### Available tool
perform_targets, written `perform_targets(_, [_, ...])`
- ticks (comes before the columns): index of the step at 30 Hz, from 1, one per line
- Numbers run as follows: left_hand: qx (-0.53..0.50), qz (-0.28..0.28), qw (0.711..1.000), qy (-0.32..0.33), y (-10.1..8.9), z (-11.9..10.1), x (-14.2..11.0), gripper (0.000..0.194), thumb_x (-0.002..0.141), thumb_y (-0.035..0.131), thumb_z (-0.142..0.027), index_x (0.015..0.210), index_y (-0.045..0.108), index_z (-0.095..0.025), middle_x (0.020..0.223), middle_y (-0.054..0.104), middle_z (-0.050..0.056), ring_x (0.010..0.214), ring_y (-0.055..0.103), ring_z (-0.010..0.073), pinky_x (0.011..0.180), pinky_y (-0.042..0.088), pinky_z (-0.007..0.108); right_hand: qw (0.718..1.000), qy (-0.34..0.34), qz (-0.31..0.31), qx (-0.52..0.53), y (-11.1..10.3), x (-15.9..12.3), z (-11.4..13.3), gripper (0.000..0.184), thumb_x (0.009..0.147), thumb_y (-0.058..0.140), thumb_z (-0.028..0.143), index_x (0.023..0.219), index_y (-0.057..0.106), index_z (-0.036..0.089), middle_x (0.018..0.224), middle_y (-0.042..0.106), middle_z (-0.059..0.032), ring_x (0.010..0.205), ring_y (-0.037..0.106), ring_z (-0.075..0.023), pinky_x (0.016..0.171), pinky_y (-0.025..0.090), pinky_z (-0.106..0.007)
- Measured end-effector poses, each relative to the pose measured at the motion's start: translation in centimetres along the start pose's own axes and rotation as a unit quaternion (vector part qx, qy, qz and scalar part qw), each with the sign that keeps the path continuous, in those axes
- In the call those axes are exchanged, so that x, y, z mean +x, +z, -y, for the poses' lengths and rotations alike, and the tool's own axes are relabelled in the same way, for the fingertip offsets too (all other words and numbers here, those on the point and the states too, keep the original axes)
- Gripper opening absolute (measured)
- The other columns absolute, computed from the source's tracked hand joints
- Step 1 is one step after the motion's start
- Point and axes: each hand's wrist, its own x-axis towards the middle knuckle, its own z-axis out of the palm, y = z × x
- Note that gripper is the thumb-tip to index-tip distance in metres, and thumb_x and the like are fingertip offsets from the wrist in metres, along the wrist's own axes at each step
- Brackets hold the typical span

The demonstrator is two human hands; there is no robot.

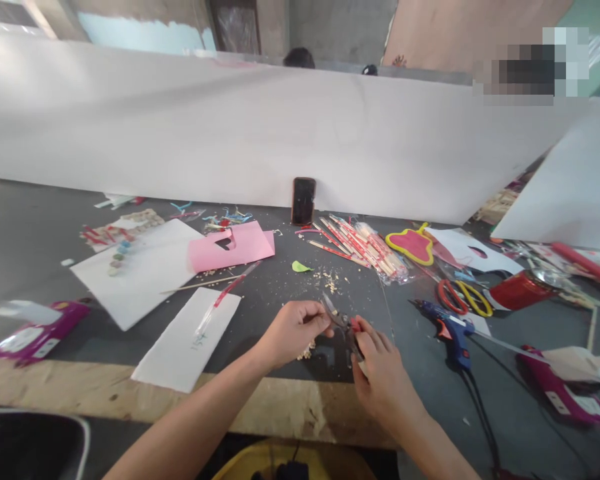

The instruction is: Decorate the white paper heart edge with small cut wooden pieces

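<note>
Pruning shears (336, 315), with pointed metal blades and a bit of red on the handle, are gripped in my right hand (383, 370). Close beside the blades, the thumb and fingers of my left hand (297, 330) are pinched together. Whatever they pinch is too small or hidden to name. Small pale chips (331, 279) are scattered on the dark table just beyond my hands, and more lie under my left hand. A green leaf-shaped piece (301, 267) rests a little further off.
Chopsticks in red-printed wrappers (357, 247) lie ahead, near a propped phone (303, 200). On the right are a blue glue gun (447, 330), scissors (463, 297) and a red can (523, 289). Pink paper (245, 248) and white sheets (135, 267) lie left; a white board (230, 133) stands behind.
</note>
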Motion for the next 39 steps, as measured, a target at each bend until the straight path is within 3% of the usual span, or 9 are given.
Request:
perform_targets(6, [0.000,0.002,1.000,0.009,0.1,-0.1,0.1,0.029,0.084,0.049,-0.035,0.072,0.063,-0.013,0.070,0.065,0.002,0.058,0.048,0.0100,0.055,0.035,0.019,0.996,0.012,-0.058,0.062,0.6,0.3,-0.2,0.058,0.083,0.043,0.021,0.138,0.024,0.015,0.121,0.053,-0.0144,0.110,0.051,-0.0248,0.092,0.044,-0.044])
perform_targets(12, [-0.001,0.000,1.000,0.012,0.0,-0.5,0.2,0.031,0.084,0.049,-0.038,0.075,0.065,-0.013,0.070,0.065,0.002,0.054,0.047,0.0096,0.052,0.035,0.020,0.998,0.001,-0.054,0.018,-1.0,1.2,0.1,0.050,0.088,0.042,0.030,0.135,0.035,0.015,0.110,0.056,-0.0138,0.102,0.053,-0.0253,0.085,0.048,-0.042])
perform_targets(17, [0.008,-0.018,0.999,0.032,-0.2,-1.2,0.3,0.033,0.084,0.048,-0.038,0.074,0.066,-0.013,0.071,0.065,0.003,0.061,0.052,0.0117,0.056,0.038,0.020,0.999,-0.011,-0.033,0.006,-1.5,1.6,-0.1,0.049,0.089,0.040,0.028,0.135,0.033,0.014,0.109,0.055,-0.0141,0.099,0.052,-0.0255,0.086,0.047,-0.043])
perform_targets(23, [0.009,-0.027,1.000,-0.010,0.2,0.3,1.0,0.034,0.083,0.047,-0.038,0.070,0.065,-0.012,0.062,0.062,0.001,0.051,0.047,0.0091,0.047,0.032,0.018,1.000,0.011,0.009,-0.005,-0.4,1.6,-0.7,0.049,0.084,0.040,0.020,0.132,0.037,0.012,0.112,0.055,-0.0154,0.100,0.053,-0.0255,0.086,0.047,-0.042])
perform_targets(27, [0.006,-0.031,0.999,0.021,0.3,1.0,1.5,0.024,0.080,0.052,-0.033,0.079,0.067,-0.014,0.074,0.068,0.001,0.061,0.056,0.0120,0.055,0.039,0.019,0.999,0.031,0.010,-0.024,-0.7,1.8,-0.5,0.049,0.082,0.041,0.019,0.131,0.039,0.013,0.111,0.056,-0.0146,0.100,0.053,-0.0256,0.087,0.045,-0.041])
perform_targets(33, [0.049,-0.070,0.995,0.053,0.5,0.9,1.3,0.026,0.083,0.048,-0.029,0.076,0.069,-0.016,0.076,0.071,0.001,0.076,0.064,0.0170,0.069,0.044,0.022,0.999,0.033,0.008,-0.033,-1.0,1.8,-0.1,0.059,0.080,0.041,0.015,0.137,0.031,0.014,0.120,0.053,-0.0141,0.105,0.051,-0.0266,0.088,0.044,-0.042])
perform_targets(39, [0.040,-0.034,0.998,0.023,0.5,0.1,0.7,0.029,0.083,0.049,-0.033,0.073,0.070,-0.015,0.072,0.070,0.001,0.067,0.060,0.0148,0.060,0.041,0.020,0.999,0.031,0.028,-0.024,-1.0,1.0,0.1,0.061,0.081,0.039,0.016,0.140,0.025,0.017,0.121,0.053,-0.0130,0.106,0.051,-0.0268,0.085,0.044,-0.042])
